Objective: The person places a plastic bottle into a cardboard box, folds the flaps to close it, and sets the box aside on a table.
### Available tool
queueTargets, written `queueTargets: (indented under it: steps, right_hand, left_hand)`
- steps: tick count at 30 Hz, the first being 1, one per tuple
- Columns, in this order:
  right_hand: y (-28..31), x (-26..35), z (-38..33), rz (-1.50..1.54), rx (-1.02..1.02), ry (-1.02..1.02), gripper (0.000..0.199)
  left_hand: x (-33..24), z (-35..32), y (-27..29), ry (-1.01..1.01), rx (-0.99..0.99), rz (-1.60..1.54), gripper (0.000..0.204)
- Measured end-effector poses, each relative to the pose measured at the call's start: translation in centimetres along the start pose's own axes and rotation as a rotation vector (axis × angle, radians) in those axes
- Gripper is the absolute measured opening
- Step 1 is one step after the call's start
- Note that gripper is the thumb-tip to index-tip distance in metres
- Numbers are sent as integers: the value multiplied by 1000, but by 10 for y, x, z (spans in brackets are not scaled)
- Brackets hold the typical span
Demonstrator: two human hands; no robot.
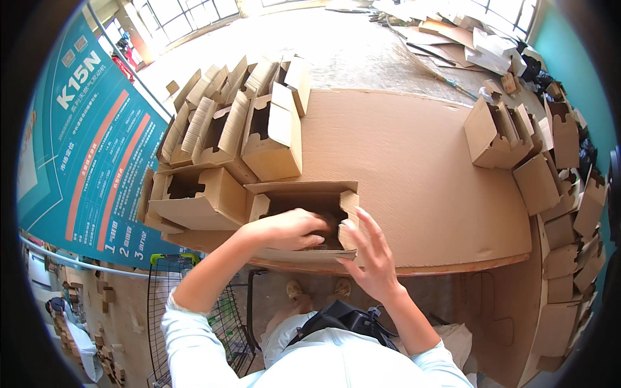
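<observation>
An open brown cardboard box [294,193] lies at the near edge of the cardboard-covered table [414,168]. My left hand [288,229] reaches into the box's opening, its fingers curled over the front wall and pressing inside. My right hand [367,249] is at the box's right front corner, fingers spread, fingertips touching the right side flap [349,205]. What lies inside the box is hidden in shadow.
Several folded brown boxes [226,129] are stacked on the table's left. More boxes [517,142] pile along the right side. A teal banner [84,142] hangs at left. A wire cart with a green handle [169,260] stands below the table. Flat cardboard sheets [446,32] lie on the floor beyond.
</observation>
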State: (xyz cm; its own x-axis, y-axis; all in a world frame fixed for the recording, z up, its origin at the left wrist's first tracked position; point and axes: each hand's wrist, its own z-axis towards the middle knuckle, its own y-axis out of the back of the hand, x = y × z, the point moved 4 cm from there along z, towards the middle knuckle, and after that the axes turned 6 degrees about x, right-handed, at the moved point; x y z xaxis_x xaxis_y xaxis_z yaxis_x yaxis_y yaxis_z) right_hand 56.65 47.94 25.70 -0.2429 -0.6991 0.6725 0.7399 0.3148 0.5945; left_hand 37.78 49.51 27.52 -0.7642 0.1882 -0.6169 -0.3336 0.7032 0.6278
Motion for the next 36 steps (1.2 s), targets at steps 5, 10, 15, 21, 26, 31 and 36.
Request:
queueTargets:
  steps: [5,10,15,21,26,31,36]
  right_hand:
    - [-24,-25,-5,56,113,-103,61]
    - [-26,-26,20,-80,29,-279,75]
    - [-11,-15,93,-572,34,15,81]
    - [-22,-25,97,-358,442,-291,67]
    - [-59,-27,37,-680,628,-110,100]
    - [-54,-20,45,-667,752,-128,113]
    - [-56,-23,47,-702,754,-82,113]
  left_hand:
    - [5,-100,14,-24,-638,-94,46]
    - [75,-114,-24,282,-683,-37,58]
    - [88,-103,-23,259,-891,167,96]
    - [111,-99,-28,269,-869,-132,119]
    - [117,-88,-44,1,-838,158,99]
    - [106,-91,-43,12,-526,122,109]
    - [97,-77,-18,113,-263,442,129]
